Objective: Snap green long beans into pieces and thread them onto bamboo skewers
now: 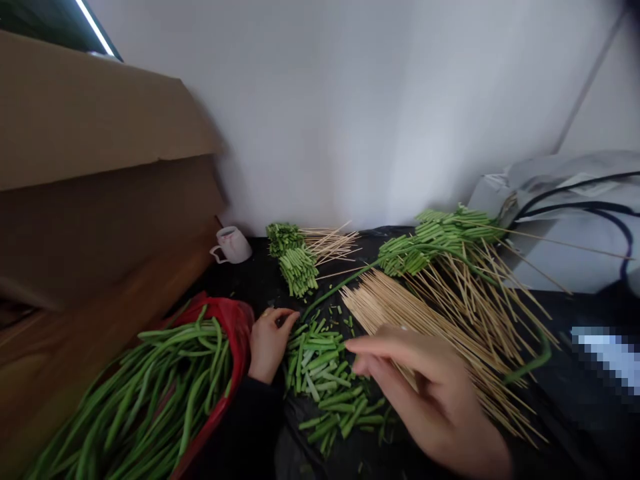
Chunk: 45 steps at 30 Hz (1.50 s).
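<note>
My left hand (271,341) is closed in a pinch beside the red bag, its fingertips at the near end of a long garlic scape (340,285). This scape arches rightward over the bundles and curls down at the far right. Below the fingers lies a loose heap of cut garlic scape pieces (320,363). Over the heap's right side, my right hand (430,393) has thumb and forefinger pressed together; anything between them is hidden. Under and behind that hand lies a pile of bare bamboo skewers (400,307).
Skewered scape pieces lie in a left bundle (299,270) and a larger right bundle (440,233). A red bag (239,320) holds whole scapes (165,380). Around stand a white mug (233,245), a cardboard box (100,120) and a white plastic bag (565,180) with black cables.
</note>
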### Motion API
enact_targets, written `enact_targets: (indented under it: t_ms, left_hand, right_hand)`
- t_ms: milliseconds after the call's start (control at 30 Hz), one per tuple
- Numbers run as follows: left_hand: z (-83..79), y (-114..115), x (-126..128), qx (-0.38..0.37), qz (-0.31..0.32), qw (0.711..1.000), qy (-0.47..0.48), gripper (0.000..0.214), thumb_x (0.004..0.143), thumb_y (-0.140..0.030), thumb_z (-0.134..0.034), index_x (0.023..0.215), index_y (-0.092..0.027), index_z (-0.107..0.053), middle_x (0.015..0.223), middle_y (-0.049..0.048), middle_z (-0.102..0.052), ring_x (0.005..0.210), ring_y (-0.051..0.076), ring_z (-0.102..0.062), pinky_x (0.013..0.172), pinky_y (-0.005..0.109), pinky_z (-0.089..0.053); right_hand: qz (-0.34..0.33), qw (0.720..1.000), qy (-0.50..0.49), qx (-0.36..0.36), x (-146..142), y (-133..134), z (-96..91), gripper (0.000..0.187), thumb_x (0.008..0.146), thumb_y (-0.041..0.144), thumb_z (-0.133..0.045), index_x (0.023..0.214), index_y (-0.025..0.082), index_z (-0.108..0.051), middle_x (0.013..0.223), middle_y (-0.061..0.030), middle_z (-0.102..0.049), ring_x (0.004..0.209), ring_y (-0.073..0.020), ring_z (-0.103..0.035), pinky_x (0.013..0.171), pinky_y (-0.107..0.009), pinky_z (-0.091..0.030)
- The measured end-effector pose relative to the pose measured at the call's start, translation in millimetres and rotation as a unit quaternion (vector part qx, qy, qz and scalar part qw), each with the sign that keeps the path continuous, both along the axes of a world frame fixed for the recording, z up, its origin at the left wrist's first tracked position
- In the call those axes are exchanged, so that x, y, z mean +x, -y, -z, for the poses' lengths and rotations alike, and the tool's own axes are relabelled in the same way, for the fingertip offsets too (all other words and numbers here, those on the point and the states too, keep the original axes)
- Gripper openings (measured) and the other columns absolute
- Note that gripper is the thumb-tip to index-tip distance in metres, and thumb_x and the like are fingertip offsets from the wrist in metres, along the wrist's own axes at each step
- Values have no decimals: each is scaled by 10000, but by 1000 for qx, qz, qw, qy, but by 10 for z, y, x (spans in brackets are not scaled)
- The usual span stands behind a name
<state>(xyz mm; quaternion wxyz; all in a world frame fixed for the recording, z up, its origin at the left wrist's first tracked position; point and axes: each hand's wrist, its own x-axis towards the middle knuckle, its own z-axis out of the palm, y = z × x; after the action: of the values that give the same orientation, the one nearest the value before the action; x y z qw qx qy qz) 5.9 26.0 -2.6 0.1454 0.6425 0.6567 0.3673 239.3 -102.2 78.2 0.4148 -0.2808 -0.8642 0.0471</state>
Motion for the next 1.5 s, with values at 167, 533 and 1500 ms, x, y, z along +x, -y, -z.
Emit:
enact_targets:
  t_ms: [167,533,1500]
  left_hand:
    - [52,-19,30,-51,5,990,-128,281,811,-448,-626,853,-197,-745,882,72,-689,827,231,-631,718,309,-435]
    - [50,-57,146,2,-2,984,-180,224,872,-311,-519,848,-184,-702,882,68,-676,856,228,-620,741,308,-423]
    - [-224,224,394,-264,234,909,222,439,600,-541,-799,899,-219,-795,749,41,-756,652,183,-645,611,238,-538]
  right_hand:
    - [65,996,-5,-60,-103,-456,368,328,874,97,-453,1120,186,-651,809,-44,-685,734,-176,-627,639,-304,-487]
    - [82,992,12,95,-117,-507,871,292,865,96,-457,1093,88,-638,659,-53,-627,605,-193,-543,538,-327,-386]
    - [70,797,-432,-417,-165,-806,900,164,760,306,-655,687,161,-677,579,28,-594,512,-93,-529,479,-191,-409]
